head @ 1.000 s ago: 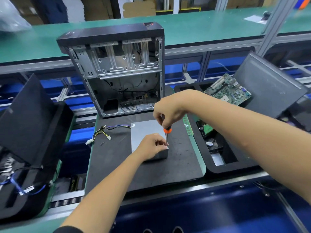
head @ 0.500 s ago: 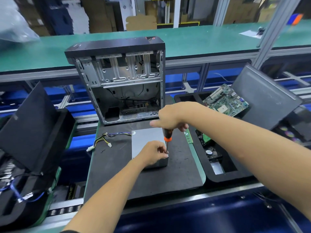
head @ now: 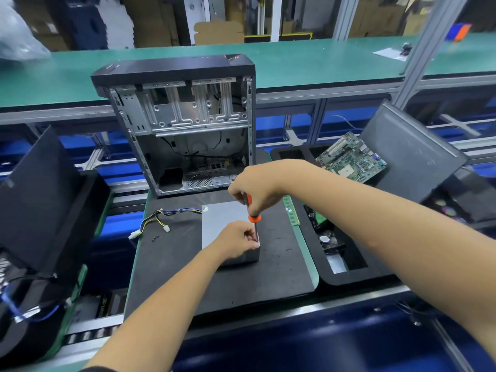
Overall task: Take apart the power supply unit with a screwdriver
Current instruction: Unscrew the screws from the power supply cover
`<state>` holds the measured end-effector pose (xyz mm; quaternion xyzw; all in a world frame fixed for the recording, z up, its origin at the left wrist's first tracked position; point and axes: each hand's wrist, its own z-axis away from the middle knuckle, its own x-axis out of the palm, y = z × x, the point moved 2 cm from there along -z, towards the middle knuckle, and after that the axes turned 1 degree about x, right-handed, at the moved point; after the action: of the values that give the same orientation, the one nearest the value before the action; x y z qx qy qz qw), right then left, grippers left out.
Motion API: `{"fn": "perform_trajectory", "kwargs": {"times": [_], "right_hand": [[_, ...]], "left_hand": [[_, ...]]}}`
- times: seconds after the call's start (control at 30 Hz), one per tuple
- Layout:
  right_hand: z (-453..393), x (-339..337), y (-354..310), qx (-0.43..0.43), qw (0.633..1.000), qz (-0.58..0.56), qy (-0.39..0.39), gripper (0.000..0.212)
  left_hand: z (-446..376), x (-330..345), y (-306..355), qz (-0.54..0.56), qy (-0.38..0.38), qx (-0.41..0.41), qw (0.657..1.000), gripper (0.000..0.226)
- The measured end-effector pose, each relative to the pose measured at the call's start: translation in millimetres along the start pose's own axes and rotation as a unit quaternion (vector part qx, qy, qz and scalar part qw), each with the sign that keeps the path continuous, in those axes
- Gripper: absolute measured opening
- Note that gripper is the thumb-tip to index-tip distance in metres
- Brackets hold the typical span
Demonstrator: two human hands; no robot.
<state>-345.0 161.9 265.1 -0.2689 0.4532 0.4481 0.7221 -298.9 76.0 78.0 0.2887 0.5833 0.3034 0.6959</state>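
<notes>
A grey metal power supply unit (head: 221, 222) lies flat on a black foam mat (head: 236, 280), its cable bundle (head: 158, 220) trailing off to the left. My right hand (head: 256, 189) grips the orange-and-black handle of a screwdriver (head: 253, 217), held upright with its tip at the unit's near right corner. My left hand (head: 237, 242) rests on that corner, fingers curled around the screwdriver's shaft near the tip. The tip and the screw are hidden by my fingers.
An open, gutted computer case (head: 182, 124) stands behind the mat. A RAM stick (head: 291, 210) lies along the mat's right edge. To the right, a black tray (head: 349, 275) holds a motherboard (head: 351, 158) and small parts. Loose screws (head: 155, 238) lie left of the unit.
My right hand has turned on the screwdriver handle, showing more of its orange grip. My left hand stays at the corner. The camera has tilted a little.
</notes>
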Motion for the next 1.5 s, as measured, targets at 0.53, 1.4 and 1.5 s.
{"fn": "perform_trajectory", "kwargs": {"times": [0.53, 1.4, 1.5], "right_hand": [[7.5, -5.4, 6.3, -0.04, 0.997, -0.059, 0.005, 0.023], [6.1, 4.1, 15.0, 0.07, 0.997, 0.012, -0.023, 0.025], [3.7, 3.6, 17.2, 0.02, 0.999, 0.029, 0.021, 0.019]], "left_hand": [[-7.3, 3.8, -2.7, -0.031, -0.014, -0.018, 0.999, 0.011], [-10.9, -6.1, 9.7, -0.051, -0.094, -0.036, 0.994, 0.026], [-11.9, -7.9, 8.9, -0.048, -0.112, -0.039, 0.992, 0.031]]}}
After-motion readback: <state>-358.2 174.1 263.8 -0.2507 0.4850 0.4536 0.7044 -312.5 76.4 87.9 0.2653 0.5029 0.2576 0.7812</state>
